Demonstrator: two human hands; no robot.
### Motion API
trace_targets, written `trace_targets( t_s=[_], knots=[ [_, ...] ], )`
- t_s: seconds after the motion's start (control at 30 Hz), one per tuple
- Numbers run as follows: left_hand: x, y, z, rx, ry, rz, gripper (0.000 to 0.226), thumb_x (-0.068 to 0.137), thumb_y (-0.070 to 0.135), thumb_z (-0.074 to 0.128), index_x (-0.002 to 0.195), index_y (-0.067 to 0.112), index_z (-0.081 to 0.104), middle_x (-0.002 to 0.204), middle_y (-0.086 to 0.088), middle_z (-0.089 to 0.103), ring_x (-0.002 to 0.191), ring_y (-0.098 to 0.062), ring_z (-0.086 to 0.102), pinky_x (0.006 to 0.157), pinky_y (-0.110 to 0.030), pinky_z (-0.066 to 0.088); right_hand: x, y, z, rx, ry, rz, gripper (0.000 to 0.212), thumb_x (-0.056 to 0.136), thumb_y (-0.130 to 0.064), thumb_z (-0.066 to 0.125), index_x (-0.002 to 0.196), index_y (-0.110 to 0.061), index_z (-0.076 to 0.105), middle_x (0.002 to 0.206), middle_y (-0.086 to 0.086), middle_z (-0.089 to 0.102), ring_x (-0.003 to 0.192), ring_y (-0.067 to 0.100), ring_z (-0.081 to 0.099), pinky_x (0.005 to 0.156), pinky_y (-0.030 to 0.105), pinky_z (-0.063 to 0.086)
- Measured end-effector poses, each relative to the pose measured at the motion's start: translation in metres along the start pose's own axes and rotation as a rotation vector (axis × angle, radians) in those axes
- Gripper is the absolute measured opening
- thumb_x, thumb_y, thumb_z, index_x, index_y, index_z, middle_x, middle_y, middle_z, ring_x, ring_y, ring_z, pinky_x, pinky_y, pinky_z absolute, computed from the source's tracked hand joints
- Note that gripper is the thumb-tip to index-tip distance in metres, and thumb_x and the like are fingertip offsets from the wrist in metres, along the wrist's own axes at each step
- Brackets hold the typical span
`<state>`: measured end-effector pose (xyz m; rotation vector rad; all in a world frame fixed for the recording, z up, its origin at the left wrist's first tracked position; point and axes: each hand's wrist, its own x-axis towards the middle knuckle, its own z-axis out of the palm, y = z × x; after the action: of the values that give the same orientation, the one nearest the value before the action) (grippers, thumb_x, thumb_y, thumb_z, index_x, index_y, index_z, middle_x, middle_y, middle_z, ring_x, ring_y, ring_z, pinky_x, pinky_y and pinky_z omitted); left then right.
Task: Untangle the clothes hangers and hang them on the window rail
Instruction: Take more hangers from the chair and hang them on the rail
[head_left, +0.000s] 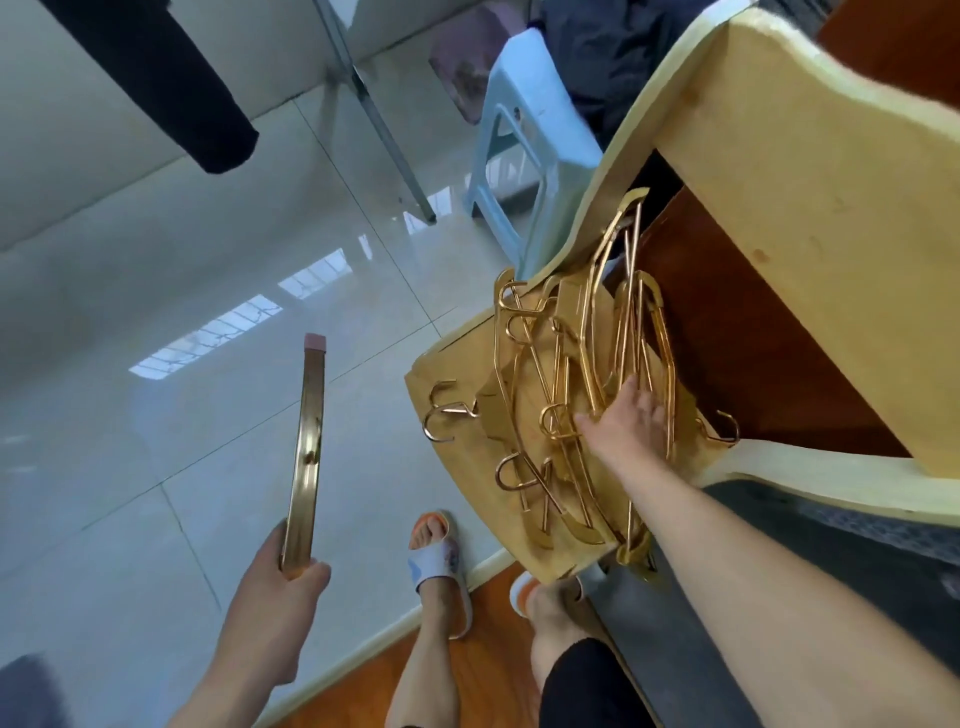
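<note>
Left hand (283, 569) grips one hanger (306, 447); right hand (626, 423) touches the tangled pile (566, 395).

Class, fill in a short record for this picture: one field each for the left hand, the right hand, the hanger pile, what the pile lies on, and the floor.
Left hand: left hand grips one end of a single gold hanger, held apart from the pile over the floor.
Right hand: right hand reaches into the hanger pile; grip unclear.
Hanger pile: gold metal hangers, hooks and arms interlocked.
Support: yellow-brown sheet beside a wooden frame.
Floor: pale glossy tiles.
</note>
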<state>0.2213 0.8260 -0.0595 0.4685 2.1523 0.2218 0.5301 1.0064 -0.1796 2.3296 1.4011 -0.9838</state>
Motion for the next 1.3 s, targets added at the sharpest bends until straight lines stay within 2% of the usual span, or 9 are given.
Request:
trace_targets(
  t_s=[0.2, 0.33, 0.5, 0.67, 0.73, 0.9, 0.97, 1.17, 1.3],
  knots=[
    [0.001, -0.007, 0.001, -0.047, -0.031, 0.012, 0.012, 0.090, 0.011, 0.052, 0.094, 0.021, 0.052, 0.070, -0.011, 0.049, 0.054, -0.022, 0.039, 0.056, -0.032, 0.033, 0.012, -0.012, 0.019, -0.033, 0.105, 0.107, 0.102, 0.087, -0.028, 0.075, 0.161, -0.013, 0.006, 0.162, 0.017, 0.027, 0.144, 0.036, 0.036, 0.112, 0.049, 0.042],
    [0.008, -0.017, 0.003, -0.065, -0.044, -0.013, 0.035, 0.090, 0.012, 0.053, 0.125, 0.012, 0.050, 0.073, -0.005, 0.053, 0.050, -0.019, 0.040, 0.048, -0.027, 0.030, 0.017, -0.019, 0.005, 0.115, 0.127, 0.196, 0.082, 0.086, -0.012, 0.075, 0.152, -0.009, 0.028, 0.145, 0.017, 0.046, 0.116, 0.034, 0.059, 0.078, 0.036, 0.052],
    [0.014, -0.026, 0.005, -0.069, -0.050, -0.031, 0.041, 0.092, 0.015, 0.055, 0.132, 0.013, 0.049, 0.082, -0.007, 0.056, 0.057, -0.022, 0.048, 0.056, -0.031, 0.039, 0.007, -0.010, -0.003, 0.111, 0.188, 0.211, 0.073, 0.085, -0.013, 0.075, 0.144, -0.012, 0.031, 0.130, 0.015, 0.055, 0.090, 0.028, 0.059, 0.063, 0.037, 0.047],
    [0.011, -0.019, 0.001, -0.084, -0.092, -0.010, 0.046, 0.092, 0.015, 0.056, 0.137, 0.024, 0.047, 0.099, -0.015, 0.061, 0.070, -0.025, 0.056, 0.068, -0.038, 0.050, -0.051, 0.007, 0.001, 0.116, 0.163, 0.212, 0.065, 0.088, -0.009, 0.071, 0.140, -0.014, 0.032, 0.123, 0.014, 0.056, 0.083, 0.024, 0.056, 0.059, 0.033, 0.042],
    [0.007, -0.009, -0.001, -0.107, -0.113, 0.010, 0.046, 0.092, 0.015, 0.055, 0.136, 0.023, 0.047, 0.091, -0.012, 0.060, 0.066, -0.025, 0.055, 0.064, -0.036, 0.048, -0.086, 0.016, 0.003, 0.111, 0.157, 0.235, 0.060, 0.088, -0.008, 0.068, 0.136, -0.013, 0.033, 0.121, 0.013, 0.057, 0.076, 0.021, 0.054, 0.055, 0.030, 0.039],
    [-0.020, 0.018, -0.037, -0.153, -0.174, 0.087, 0.040, 0.088, 0.017, 0.057, 0.127, 0.022, 0.052, 0.086, -0.008, 0.059, 0.068, -0.024, 0.056, 0.066, -0.036, 0.047, -0.206, 0.031, -0.010, 0.202, 0.157, 0.288, 0.047, 0.087, -0.008, 0.068, 0.125, -0.015, 0.042, 0.116, 0.010, 0.060, 0.098, 0.031, 0.061, 0.078, 0.038, 0.047],
    [-0.030, 0.029, -0.055, -0.162, -0.172, 0.125, 0.029, 0.091, 0.016, 0.056, 0.120, 0.019, 0.055, 0.084, -0.011, 0.060, 0.067, -0.023, 0.055, 0.065, -0.035, 0.046, -0.244, 0.035, -0.012, 0.273, 0.158, 0.304, 0.039, 0.086, -0.009, 0.067, 0.111, -0.020, 0.040, 0.104, 0.006, 0.057, 0.093, 0.030, 0.059, 0.085, 0.044, 0.051],
    [-0.062, 0.046, -0.116, -0.084, -0.187, 0.253, 0.029, 0.092, 0.009, 0.057, 0.118, 0.020, 0.053, 0.094, -0.014, 0.062, 0.066, -0.023, 0.053, 0.051, -0.028, 0.040, -0.310, 0.031, -0.028, 0.427, 0.152, 0.263, 0.025, 0.083, -0.024, 0.064, 0.106, -0.025, 0.053, 0.095, 0.002, 0.062, 0.082, 0.025, 0.062, 0.077, 0.043, 0.057],
    [-0.082, 0.038, -0.139, -0.167, -0.186, 0.273, 0.026, 0.091, 0.008, 0.065, 0.113, 0.019, 0.056, 0.105, -0.016, 0.067, 0.086, -0.028, 0.072, 0.051, -0.028, 0.040, -0.334, 0.009, -0.042, 0.488, 0.071, 0.129, 0.004, 0.088, -0.021, 0.058, 0.090, -0.023, 0.056, 0.089, 0.004, 0.063, 0.080, 0.023, 0.061, 0.076, 0.043, 0.058]
  ],
)
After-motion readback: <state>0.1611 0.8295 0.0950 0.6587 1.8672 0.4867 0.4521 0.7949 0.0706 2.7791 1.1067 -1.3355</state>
